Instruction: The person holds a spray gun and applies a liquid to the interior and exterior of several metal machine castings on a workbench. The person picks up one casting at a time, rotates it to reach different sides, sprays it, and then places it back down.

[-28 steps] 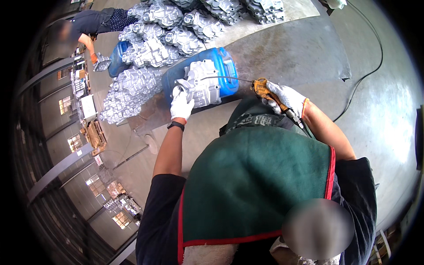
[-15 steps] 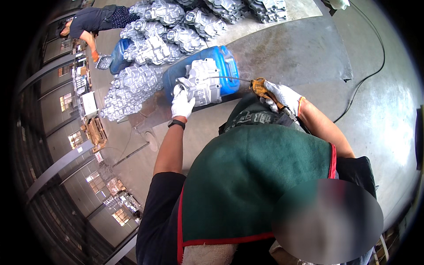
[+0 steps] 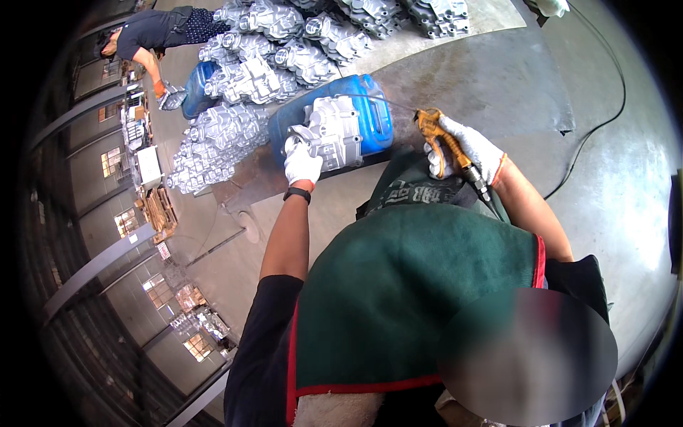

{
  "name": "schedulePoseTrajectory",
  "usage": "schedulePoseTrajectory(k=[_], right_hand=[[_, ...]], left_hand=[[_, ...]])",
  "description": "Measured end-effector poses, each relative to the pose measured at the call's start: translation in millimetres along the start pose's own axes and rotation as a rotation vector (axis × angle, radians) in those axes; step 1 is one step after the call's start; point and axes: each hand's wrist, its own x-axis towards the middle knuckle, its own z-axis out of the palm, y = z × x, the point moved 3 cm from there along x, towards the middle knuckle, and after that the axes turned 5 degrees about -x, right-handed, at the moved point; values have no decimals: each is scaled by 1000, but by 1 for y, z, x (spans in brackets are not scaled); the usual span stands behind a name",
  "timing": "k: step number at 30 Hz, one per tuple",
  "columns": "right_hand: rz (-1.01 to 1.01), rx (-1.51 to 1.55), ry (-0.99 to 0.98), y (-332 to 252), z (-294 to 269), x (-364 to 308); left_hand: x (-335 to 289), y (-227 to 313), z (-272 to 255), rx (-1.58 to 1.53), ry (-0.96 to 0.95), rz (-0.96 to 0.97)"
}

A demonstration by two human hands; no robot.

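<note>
A silver-grey metal casting (image 3: 339,132) lies on a blue plastic container (image 3: 377,117) placed on its side. My left hand (image 3: 303,166), in a white glove, is closed around the casting's near left end. To the right, my gloved right hand (image 3: 478,148) grips an orange air blow gun (image 3: 454,146) with a hose fitting at its lower end. The gun's long thin nozzle points left, above the far edge of the casting and over the container. Whether its tip touches anything, I cannot tell.
Piles of similar castings (image 3: 245,78) stand beyond and to the left. A metal sheet (image 3: 484,71) spreads to the right of the container, and a black hose (image 3: 594,122) curves across the floor. At far left, a person (image 3: 153,35) bends over another blue container (image 3: 200,89).
My right hand has drawn the blow gun slightly right, and its nozzle has swung from across the casting to beyond its far edge. My left hand keeps its hold on the casting.
</note>
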Motion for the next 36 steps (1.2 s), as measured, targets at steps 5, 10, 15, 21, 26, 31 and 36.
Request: schedulePoseTrajectory(k=[5,10,15,21,26,31,36], right_hand=[[-24,-116,-4,-8,15,-16],[-168,-731,128,-5,26,-22],[-242,-896,124,-7,49,-35],[-229,-1171,96,-6,60,-31],[-227,-1251,104,-13,65,-18],[-175,-1107,92,-5,62,-1],[-45,-644,26,-1,36,13]], left_hand=[[22,-54,-11,-153,-110,-74],[35,-139,11,-985,-159,-320],[41,-135,-5,-1079,-159,-339],[44,-154,-2,-1145,-148,-350],[39,-159,4,-1172,-163,-338],[32,-130,0,-1066,-191,-357],[25,-88,16,-759,-139,-179]])
